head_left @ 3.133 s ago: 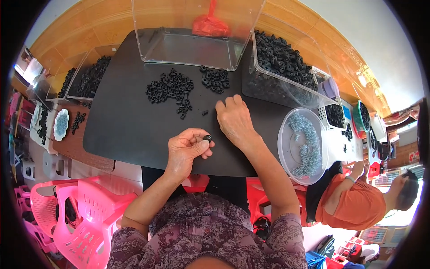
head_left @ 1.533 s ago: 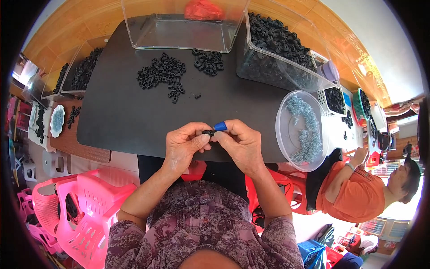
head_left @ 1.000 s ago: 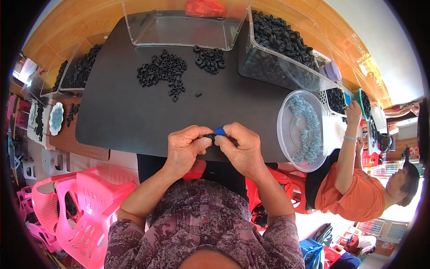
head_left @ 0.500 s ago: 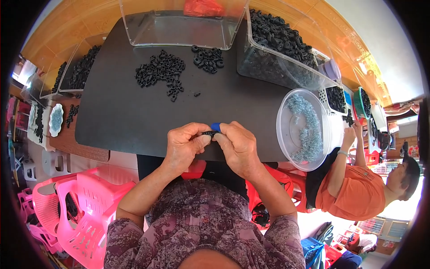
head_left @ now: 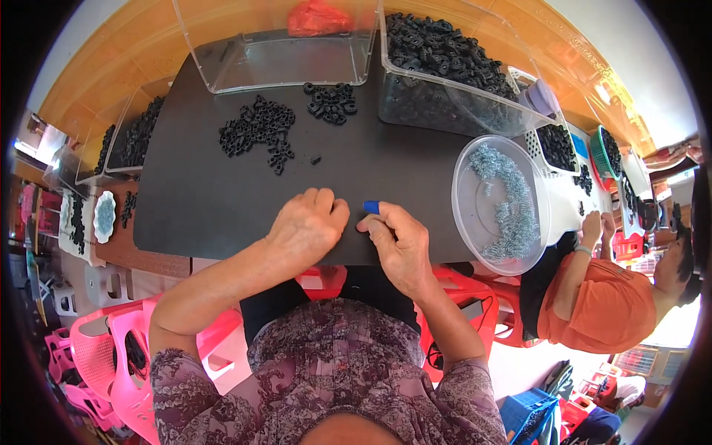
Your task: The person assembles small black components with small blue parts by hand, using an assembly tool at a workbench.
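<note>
My left hand [head_left: 310,222] is held over the near part of the dark table [head_left: 200,200], its back turned up and its fingers curled. What lies inside those fingers is hidden. Just right of it, my right hand [head_left: 402,248] has thumb and index finger close together; something small and dark seems to show at the thumb tip, too small to name. A blue finger cover [head_left: 371,208] sits on that index finger. Beyond the hands lie a larger pile of small black plastic parts [head_left: 259,127], a smaller pile [head_left: 331,102] and one loose part [head_left: 316,159].
At right stands a round clear tub [head_left: 466,215] of small bluish springs. Farther back are a clear bin [head_left: 437,81] of black parts and another clear bin [head_left: 289,83] with a red bag behind it. A co-worker in orange [head_left: 597,304] sits at right; pink chairs [head_left: 133,356] stand at left.
My hands have parted; before, both pinched a small black part between them. My left hand has turned back-up and moved slightly forward. The whole view has shifted a little.
</note>
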Demonstrator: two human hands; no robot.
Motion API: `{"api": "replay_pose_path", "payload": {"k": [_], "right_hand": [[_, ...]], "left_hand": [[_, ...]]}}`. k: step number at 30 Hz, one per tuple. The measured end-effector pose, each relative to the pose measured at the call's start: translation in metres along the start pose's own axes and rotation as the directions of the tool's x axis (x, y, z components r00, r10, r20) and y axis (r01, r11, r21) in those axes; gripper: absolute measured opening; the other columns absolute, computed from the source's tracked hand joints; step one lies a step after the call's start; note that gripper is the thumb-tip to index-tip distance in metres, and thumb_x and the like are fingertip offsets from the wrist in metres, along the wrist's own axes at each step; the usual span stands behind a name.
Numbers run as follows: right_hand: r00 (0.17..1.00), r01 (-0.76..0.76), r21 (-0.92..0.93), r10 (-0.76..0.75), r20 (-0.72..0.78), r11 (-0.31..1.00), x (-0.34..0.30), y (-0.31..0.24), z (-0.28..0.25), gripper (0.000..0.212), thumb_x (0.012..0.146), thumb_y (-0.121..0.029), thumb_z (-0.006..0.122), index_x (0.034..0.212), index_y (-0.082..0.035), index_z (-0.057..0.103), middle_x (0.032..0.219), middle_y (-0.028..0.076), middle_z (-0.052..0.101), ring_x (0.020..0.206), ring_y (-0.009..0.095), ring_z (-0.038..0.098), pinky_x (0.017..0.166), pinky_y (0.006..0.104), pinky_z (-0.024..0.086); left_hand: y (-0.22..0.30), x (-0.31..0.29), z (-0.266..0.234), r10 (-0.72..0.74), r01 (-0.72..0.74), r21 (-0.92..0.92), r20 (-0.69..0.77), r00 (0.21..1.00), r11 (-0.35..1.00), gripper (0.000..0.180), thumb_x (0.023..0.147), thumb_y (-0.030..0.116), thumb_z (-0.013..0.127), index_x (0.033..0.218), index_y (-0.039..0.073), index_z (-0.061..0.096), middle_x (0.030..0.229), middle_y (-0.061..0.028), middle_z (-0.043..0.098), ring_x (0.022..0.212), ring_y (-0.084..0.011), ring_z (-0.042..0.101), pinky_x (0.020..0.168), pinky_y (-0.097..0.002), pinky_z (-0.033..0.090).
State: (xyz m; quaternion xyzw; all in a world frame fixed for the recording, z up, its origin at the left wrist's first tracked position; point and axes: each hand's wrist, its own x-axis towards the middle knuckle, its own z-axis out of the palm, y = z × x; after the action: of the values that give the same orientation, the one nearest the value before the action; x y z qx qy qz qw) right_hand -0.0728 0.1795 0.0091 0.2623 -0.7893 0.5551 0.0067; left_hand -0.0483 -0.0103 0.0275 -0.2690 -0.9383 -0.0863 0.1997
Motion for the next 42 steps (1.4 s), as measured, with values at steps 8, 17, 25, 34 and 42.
{"api": "replay_pose_path", "payload": {"k": [8,17,25,34,42], "right_hand": [[0.997,-0.010,0.068,0.015,-0.077,0.998,0.000,0.004,0.003,0.019,0.084,0.006,0.059,0.103,0.005,0.060,0.082,0.012,0.067,0.073,0.019,0.063,0.066,0.0298,0.050],[0.994,-0.013,0.110,0.026,-0.109,0.994,0.003,0.005,0.006,0.016,0.081,0.007,0.061,0.097,0.005,0.061,0.078,0.013,0.066,0.070,0.025,0.065,0.063,0.0328,0.052],[0.996,-0.035,0.147,0.046,-0.073,0.988,-0.005,0.013,0.005,0.014,0.087,0.003,0.058,0.101,0.003,0.062,0.083,0.007,0.068,0.074,0.011,0.063,0.067,0.0245,0.050],[0.992,-0.026,0.215,0.051,-0.114,0.976,-0.004,0.012,0.006,0.014,0.087,0.003,0.058,0.100,0.002,0.063,0.083,0.007,0.068,0.073,0.011,0.062,0.065,0.0247,0.050],[0.991,0.033,0.167,-0.011,-0.134,0.985,-0.002,0.013,0.004,0.014,0.086,0.004,0.059,0.099,0.002,0.063,0.083,0.008,0.068,0.071,0.011,0.062,0.064,0.0248,0.048]], "left_hand": [[0.010,0.007,0.005,0.187,-0.190,0.202,0.038,0.982,0.961,0.015,0.061,0.010,0.062,0.068,-0.003,0.057,0.063,-0.0075,0.044,0.058,-0.0198,0.047,0.045,-0.0289,0.039],[0.009,0.003,0.016,0.229,-0.219,0.308,0.002,0.973,0.926,0.015,0.061,0.010,0.062,0.068,-0.002,0.058,0.064,-0.0063,0.043,0.058,-0.0178,0.044,0.044,-0.0290,0.033],[-0.016,0.040,-0.028,0.120,-0.132,-0.068,-0.156,0.980,0.989,0.017,0.065,0.005,0.062,0.079,0.000,0.054,0.069,-0.0092,0.047,0.061,-0.0256,0.053,0.051,-0.0370,0.044],[-0.069,0.197,-0.055,0.186,-0.161,0.094,-0.434,0.882,0.982,0.014,0.074,0.003,0.063,0.088,0.004,0.057,0.075,-0.0088,0.055,0.074,-0.0289,0.058,0.067,-0.0439,0.046],[-0.141,0.122,0.002,-0.473,0.489,0.062,-0.174,0.864,0.870,0.026,0.084,0.021,0.062,0.107,0.009,0.064,0.103,-0.0135,0.065,0.092,-0.0359,0.061,0.081,-0.0453,0.049]]}}
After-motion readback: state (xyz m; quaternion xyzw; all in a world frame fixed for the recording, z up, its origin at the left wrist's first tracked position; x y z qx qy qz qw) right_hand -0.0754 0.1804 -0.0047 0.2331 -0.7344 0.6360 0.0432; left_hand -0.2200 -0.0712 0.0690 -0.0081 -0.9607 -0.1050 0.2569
